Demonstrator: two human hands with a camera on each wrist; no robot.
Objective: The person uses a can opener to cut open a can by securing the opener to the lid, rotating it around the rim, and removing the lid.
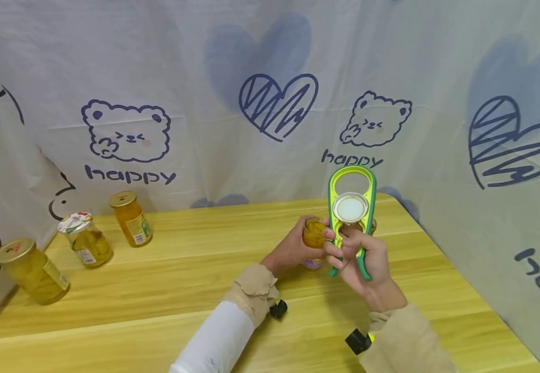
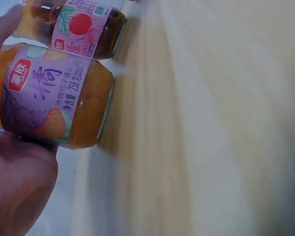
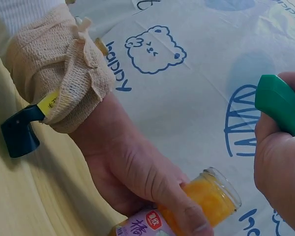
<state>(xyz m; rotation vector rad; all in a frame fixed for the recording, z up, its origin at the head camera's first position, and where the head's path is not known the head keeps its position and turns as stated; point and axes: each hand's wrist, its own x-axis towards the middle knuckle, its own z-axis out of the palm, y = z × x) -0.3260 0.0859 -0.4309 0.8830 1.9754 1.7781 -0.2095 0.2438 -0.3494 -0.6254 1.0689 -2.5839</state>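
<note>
My left hand [image 1: 292, 249] grips a glass jar of orange fruit [image 1: 314, 234] standing on the table. Its purple label [image 2: 42, 93] shows a mandarin, and in the right wrist view the jar's glass mouth [image 3: 225, 189] is uncovered. My right hand [image 1: 367, 259] holds a green jar opener [image 1: 332, 196] raised upright, fingers around its lower part. A round metal lid [image 1: 350, 209] sits in the opener, pale inner face toward me. Close beside the orange jar is a pink-labelled jar [image 2: 83, 27] with dark contents, mostly hidden behind the right hand in the head view.
Three jars stand at the table's left: a pale yellow one [image 1: 34, 274], one with a patterned white lid [image 1: 91, 247] and an orange one with a gold lid [image 1: 132, 221]. A printed cloth [image 1: 195, 129] hangs behind the wooden table [image 1: 167, 290].
</note>
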